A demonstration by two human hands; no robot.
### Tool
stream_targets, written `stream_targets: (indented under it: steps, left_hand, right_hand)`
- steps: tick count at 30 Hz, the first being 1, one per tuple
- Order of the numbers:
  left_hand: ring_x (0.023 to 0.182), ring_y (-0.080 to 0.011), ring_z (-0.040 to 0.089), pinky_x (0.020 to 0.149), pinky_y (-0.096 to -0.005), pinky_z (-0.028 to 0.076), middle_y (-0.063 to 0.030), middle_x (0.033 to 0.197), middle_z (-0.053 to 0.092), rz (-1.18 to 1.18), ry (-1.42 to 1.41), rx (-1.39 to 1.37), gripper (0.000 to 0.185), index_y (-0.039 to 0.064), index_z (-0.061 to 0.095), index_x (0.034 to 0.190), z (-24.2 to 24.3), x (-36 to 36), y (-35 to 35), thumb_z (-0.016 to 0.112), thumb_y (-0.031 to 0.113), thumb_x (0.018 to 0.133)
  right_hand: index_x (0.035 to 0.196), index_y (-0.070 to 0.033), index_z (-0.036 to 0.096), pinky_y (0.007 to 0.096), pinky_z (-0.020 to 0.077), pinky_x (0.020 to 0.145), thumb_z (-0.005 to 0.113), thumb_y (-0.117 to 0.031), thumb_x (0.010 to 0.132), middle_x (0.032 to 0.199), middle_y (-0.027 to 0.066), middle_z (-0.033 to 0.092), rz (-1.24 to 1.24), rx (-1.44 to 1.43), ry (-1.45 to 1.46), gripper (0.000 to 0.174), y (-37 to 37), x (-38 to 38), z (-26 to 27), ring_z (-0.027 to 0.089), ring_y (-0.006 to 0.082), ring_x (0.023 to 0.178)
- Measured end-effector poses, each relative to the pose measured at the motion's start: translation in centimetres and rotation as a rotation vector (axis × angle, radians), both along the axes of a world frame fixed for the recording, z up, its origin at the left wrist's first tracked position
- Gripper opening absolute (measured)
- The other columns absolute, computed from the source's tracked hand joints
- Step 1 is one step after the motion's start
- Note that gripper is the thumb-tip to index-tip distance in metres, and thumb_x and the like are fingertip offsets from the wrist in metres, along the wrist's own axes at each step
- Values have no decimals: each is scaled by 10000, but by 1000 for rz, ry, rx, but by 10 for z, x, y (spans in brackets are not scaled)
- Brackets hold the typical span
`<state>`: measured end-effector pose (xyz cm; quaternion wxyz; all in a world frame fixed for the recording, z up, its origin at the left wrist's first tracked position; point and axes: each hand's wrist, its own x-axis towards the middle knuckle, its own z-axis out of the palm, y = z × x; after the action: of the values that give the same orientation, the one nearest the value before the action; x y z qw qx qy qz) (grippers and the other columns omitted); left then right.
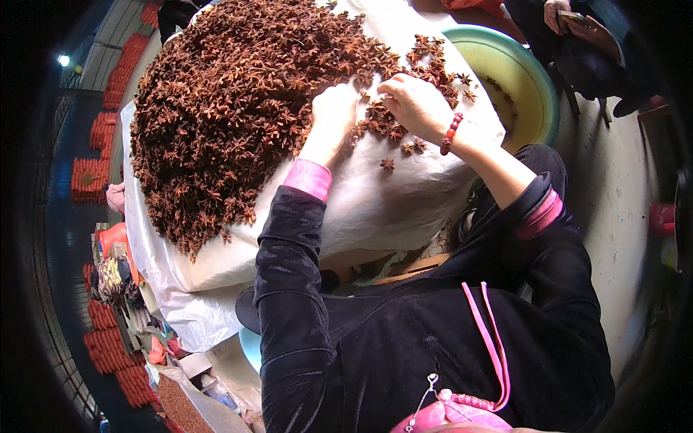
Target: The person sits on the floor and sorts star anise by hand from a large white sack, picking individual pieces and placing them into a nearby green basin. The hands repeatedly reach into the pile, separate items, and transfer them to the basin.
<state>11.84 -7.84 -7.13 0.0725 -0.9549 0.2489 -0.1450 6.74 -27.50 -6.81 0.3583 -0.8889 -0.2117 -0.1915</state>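
A large heap of dried star anise (pixel 233 113) lies on white plastic sheeting (pixel 400 205) in front of me. At the heap's right edge, my left hand (pixel 335 108) is bent down among the pods, its fingertips hidden behind the knuckles. My right hand (pixel 419 105), with a red bead bracelet (pixel 451 132) on its wrist, hovers over a smaller scatter of star anise (pixel 383 123). Its fingers are curled, and whether a pod is between them is not visible. A single star anise (pixel 387 164) lies apart on the sheeting, nearer to me.
Beyond the sheeting's right edge stands a green plastic basin (pixel 547 113) with a few dark bits inside. Another person's hands (pixel 587 32) hold a phone-like object at the upper right. Stacked red bags (pixel 116 346) line the left side. A sack of brown granules (pixel 178 403) sits lower left.
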Motion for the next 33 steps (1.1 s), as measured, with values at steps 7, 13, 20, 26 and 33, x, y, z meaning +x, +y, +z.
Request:
stream_targets:
  steps: [7,13,20,26,33]
  left_hand:
    - [632,-120,644,583,-269,518,-64,803,711,111,95,-802,166,47,706,1005,14,-22,19,623,138,893]
    - [683,-117,627,612,-240,532,-81,864,688,134,648,-1679,181,-28,656,1037,27,-60,12,605,114,938]
    - [689,-101,619,632,-229,527,-54,847,661,257,640,-1646,156,-29,635,1020,30,-90,4,618,87,917]
    - [717,-93,609,642,-227,505,-41,841,659,218,536,-1381,110,-13,631,998,29,-110,10,604,53,914]
    - [723,-78,585,653,-222,479,-14,848,628,146,124,-1015,84,1,617,990,26,-126,3,585,40,923]
  right_hand:
    - [1075,-68,665,329,523,780,596,-138,889,911,108,679,87,258,103,210,11,2,6,656,232,864]
    - [1227,-125,616,298,542,789,673,-341,882,1086,110,682,304,518,489,411,24,-7,7,678,174,904]
    - [1159,-69,625,310,526,730,704,-288,845,880,118,709,233,321,451,391,31,-19,6,664,183,759]
    - [1106,-28,653,260,505,753,707,-158,828,859,68,681,407,239,583,312,25,-26,16,618,111,786]
    - [1101,-86,662,370,511,736,631,-146,818,900,123,615,297,-88,217,291,41,-47,18,639,289,805]
